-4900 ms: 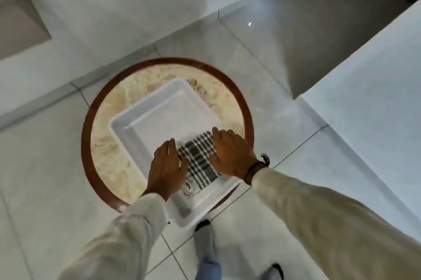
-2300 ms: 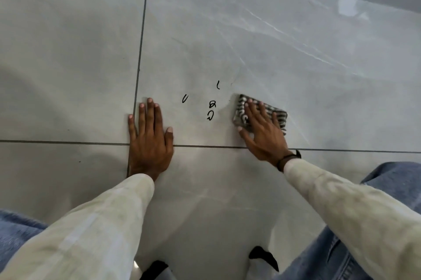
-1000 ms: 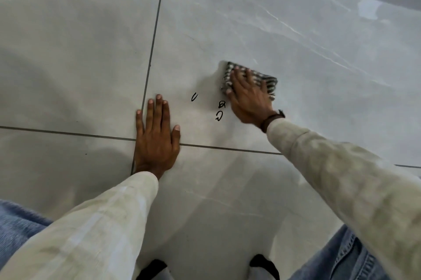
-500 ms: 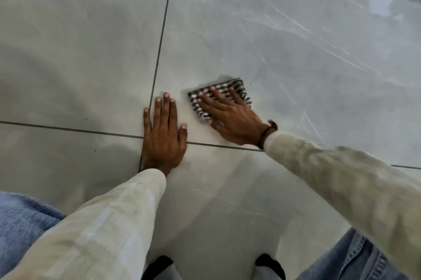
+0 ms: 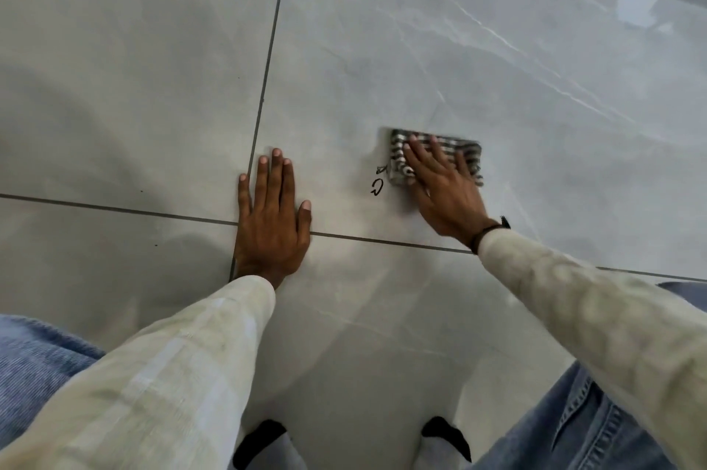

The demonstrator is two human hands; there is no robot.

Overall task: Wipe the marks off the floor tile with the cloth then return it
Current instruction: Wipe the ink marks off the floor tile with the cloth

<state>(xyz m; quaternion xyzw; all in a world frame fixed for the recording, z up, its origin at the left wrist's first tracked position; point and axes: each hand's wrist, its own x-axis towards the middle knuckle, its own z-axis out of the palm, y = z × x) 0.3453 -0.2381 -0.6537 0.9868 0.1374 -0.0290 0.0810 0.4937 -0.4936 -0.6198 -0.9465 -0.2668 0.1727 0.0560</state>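
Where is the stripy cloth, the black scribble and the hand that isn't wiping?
striped cloth [image 5: 465,149]: head view, upper right part.
black mark [image 5: 377,187]: head view, its loop.
left hand [image 5: 272,226]: head view, back of hand.

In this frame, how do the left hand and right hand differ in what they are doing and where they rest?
The left hand lies flat on bare tile over a grout crossing, while the right hand presses on the striped cloth.
The left hand looks sharp; the right hand and cloth are blurred.
The left hand sits away from the black marks; the right hand is just beside them.
Both are palm-down with fingers extended and wear pale sleeves.
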